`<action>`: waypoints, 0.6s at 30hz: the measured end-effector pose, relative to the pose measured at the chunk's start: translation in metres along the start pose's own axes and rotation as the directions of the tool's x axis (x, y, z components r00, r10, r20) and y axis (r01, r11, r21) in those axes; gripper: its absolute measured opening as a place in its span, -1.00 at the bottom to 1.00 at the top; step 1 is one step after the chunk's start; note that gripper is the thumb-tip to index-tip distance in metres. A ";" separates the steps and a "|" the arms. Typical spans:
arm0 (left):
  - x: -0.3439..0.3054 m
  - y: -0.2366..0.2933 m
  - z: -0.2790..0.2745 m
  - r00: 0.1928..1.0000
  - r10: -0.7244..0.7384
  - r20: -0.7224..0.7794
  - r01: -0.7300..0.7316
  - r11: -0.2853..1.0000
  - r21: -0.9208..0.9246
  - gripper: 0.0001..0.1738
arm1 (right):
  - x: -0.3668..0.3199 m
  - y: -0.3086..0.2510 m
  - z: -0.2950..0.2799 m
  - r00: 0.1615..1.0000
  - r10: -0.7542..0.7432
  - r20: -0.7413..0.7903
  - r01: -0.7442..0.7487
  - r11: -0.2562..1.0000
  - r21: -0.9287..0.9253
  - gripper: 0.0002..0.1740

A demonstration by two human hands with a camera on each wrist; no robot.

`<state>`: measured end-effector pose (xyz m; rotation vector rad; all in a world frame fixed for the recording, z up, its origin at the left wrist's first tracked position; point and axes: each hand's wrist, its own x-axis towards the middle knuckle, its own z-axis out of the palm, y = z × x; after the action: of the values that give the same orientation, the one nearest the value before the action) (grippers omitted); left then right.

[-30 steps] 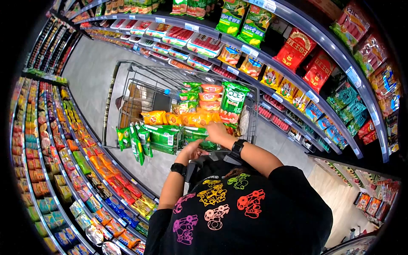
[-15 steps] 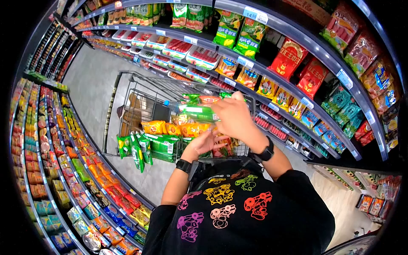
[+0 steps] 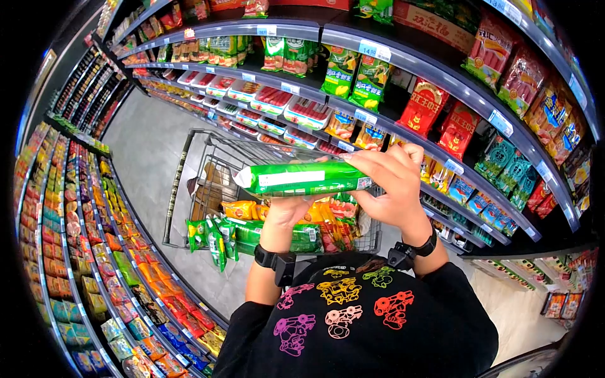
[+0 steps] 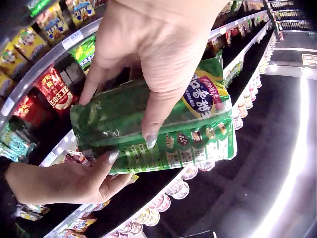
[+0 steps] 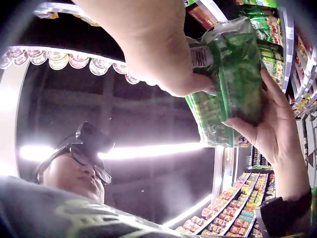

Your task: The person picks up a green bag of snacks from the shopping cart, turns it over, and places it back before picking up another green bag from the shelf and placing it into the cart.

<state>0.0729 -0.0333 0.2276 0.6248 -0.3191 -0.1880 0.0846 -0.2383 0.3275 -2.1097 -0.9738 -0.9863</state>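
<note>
A green plastic packet (image 3: 302,178) with a white label strip is held up above the shopping cart (image 3: 183,183). My right hand (image 3: 392,189) grips its right end, thumb on the near side and fingers over the top. From below, my left hand (image 3: 291,211) supports it, its fingers mostly hidden behind the packet in the head view. The left wrist view shows the left thumb pressed on the printed face of the packet (image 4: 163,129) and the right hand (image 4: 89,181) pinching the lower edge. Inside the cart lie orange packets (image 3: 242,209) and more green packets (image 3: 277,236).
Shelves with red packets (image 3: 423,104), green packets (image 3: 340,70) and trays of sausages (image 3: 307,112) curve along the far side. Another stocked shelf (image 3: 126,252) runs down the left. Grey floor (image 3: 142,138) lies between them.
Both hands have come up out of the cart with the green packet, raising it toward the camera. The packet now lies lengthwise between the hands.
</note>
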 end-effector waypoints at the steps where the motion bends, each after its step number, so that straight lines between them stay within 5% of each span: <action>1: 0.000 0.000 0.003 0.999 0.036 0.010 -0.036 0.999 -0.018 -0.31 | 0.000 -0.001 -0.002 1.000 -0.004 0.002 0.004 1.000 -0.002 -0.53; 11: -0.007 -0.003 0.002 0.999 0.041 -0.007 -0.041 0.998 -0.039 -0.39 | -0.005 -0.007 -0.001 0.999 0.009 0.046 -0.009 1.000 0.005 -0.48; 14: -0.016 -0.010 -0.010 1.000 -0.004 -0.019 0.005 0.997 0.083 -0.43 | -0.004 -0.008 0.008 0.987 0.083 0.139 -0.083 0.997 -0.008 -0.50; 18: -0.028 -0.048 -0.048 0.940 -0.283 -0.188 0.199 0.906 -0.373 -0.49 | -0.021 0.015 0.053 0.854 0.267 0.446 -0.275 0.960 -0.049 -0.50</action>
<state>0.0596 -0.0378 0.1550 0.3251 0.0303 -0.3972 0.1066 -0.2134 0.2788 -2.4339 -0.8502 -0.3484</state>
